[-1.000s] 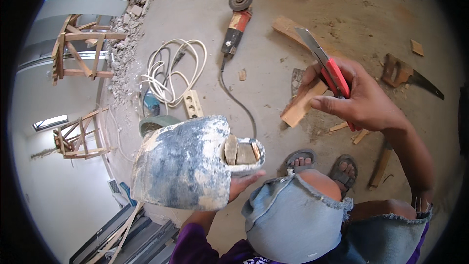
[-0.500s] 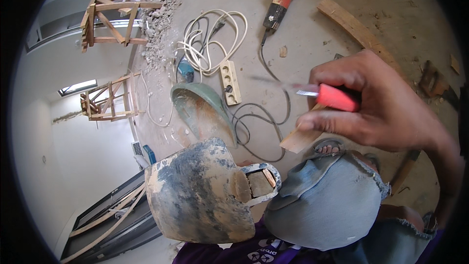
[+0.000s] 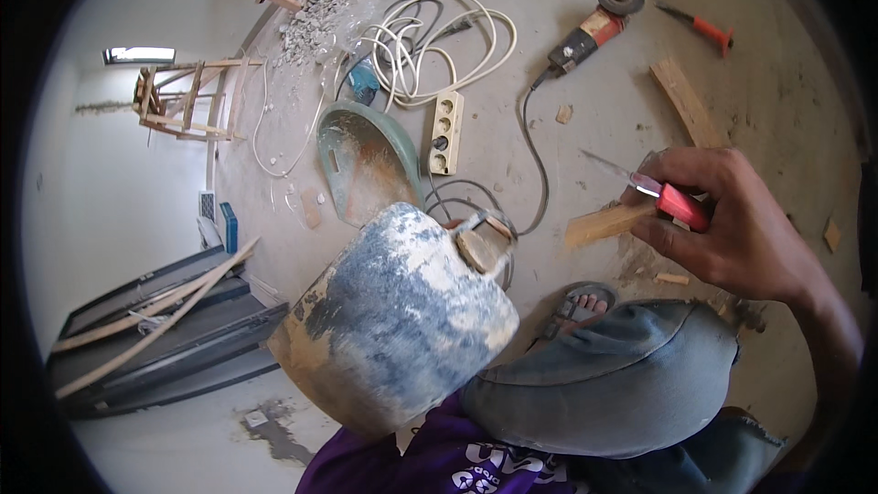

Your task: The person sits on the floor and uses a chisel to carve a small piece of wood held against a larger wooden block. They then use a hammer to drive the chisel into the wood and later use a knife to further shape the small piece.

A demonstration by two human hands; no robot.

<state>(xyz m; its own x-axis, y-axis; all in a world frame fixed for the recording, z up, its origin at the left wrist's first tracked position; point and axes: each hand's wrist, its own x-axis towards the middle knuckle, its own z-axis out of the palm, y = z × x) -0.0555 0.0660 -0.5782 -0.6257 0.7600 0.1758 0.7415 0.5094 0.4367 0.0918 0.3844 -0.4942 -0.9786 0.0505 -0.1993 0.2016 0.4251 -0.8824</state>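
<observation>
My right hand is closed round the red handle of a tool with a slim, pointed metal blade. Behind its thumb and fingers shows a flat wooden strip; I cannot tell whether the hand holds it too. A worn hoe head, caked in pale and dark blotches, is raised in front of my body at lower middle. Wood fills its handle socket, beside my knee. My left hand does not show; the hoe head may cover it.
Beyond the hoe lie a green basin, a power strip and coiled white cable. An angle grinder, a red-handled chisel and a wooden beam lie farther off. Rubble lines the wall.
The view has turned, so the floor things appear rotated clockwise. The hoe head has tilted and shows a broader face. My right hand keeps its grip on the red-handled tool, whose blade now shows sharply.
</observation>
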